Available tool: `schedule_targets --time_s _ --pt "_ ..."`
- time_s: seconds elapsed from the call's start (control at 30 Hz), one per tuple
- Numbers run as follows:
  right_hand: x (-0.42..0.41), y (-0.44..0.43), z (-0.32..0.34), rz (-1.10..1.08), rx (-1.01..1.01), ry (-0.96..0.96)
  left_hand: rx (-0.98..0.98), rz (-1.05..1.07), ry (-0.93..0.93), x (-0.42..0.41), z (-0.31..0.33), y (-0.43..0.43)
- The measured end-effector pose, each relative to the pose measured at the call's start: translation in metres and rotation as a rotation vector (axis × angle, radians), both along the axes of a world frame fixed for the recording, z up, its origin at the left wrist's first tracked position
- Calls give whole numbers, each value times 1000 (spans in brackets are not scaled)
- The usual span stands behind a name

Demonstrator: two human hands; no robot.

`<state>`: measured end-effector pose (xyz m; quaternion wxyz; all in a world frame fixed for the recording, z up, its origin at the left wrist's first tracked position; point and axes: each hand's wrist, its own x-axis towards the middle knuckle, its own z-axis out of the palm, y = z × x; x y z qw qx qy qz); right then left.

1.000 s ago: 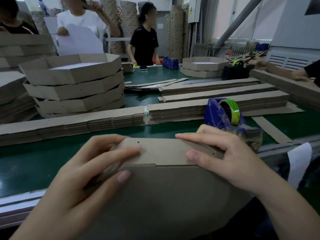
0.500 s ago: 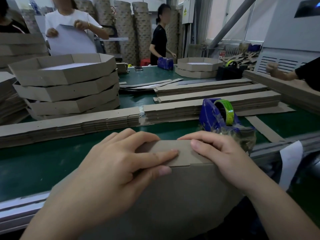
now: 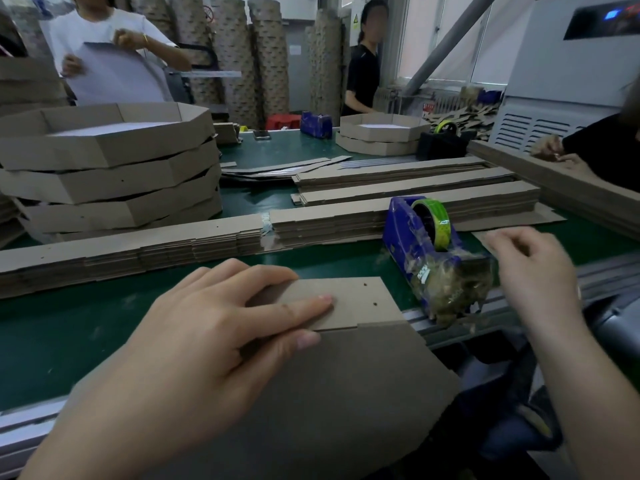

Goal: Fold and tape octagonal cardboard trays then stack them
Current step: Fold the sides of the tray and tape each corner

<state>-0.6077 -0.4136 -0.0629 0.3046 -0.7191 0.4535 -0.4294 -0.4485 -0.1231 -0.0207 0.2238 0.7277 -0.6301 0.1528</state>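
A brown cardboard tray piece [image 3: 346, 382] lies over the near edge of the green table, its folded flap [image 3: 356, 299] pointing away from me. My left hand [image 3: 214, 337] presses flat on the flap and the fold, fingers straight. My right hand [image 3: 533, 271] is off the cardboard, blurred, hovering just right of the blue tape dispenser [image 3: 426, 251] with its green-yellow roll. Its fingers are loosely curled and I cannot see tape in them. A stack of finished octagonal trays [image 3: 107, 171] stands at the back left.
Rows of flat cardboard strips [image 3: 398, 216] lie across the green table [image 3: 69, 327]. Two more trays [image 3: 381, 133] and other dispensers sit farther back. Other people work at the far side and at the right edge. A metal rail [image 3: 450, 320] borders the table's near edge.
My right hand has lifted off the flap and moved right, past the tape dispenser. My left hand has slid rightward over the flap and holds it down alone.
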Motion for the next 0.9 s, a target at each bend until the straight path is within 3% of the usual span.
schedule_targets --time_s 0.13,0.4,0.57,0.9 --pt "5 -19 -5 123 296 -18 0 9 1 -1 1 -4" --pt "9 -31 5 117 484 12 -5 14 -23 0 -2 -7" --pt "12 -31 7 156 685 -290 -9 11 -26 1 -4 -8" --pt "6 -18 1 162 712 -511 18 1 -9 3 -5 -7"
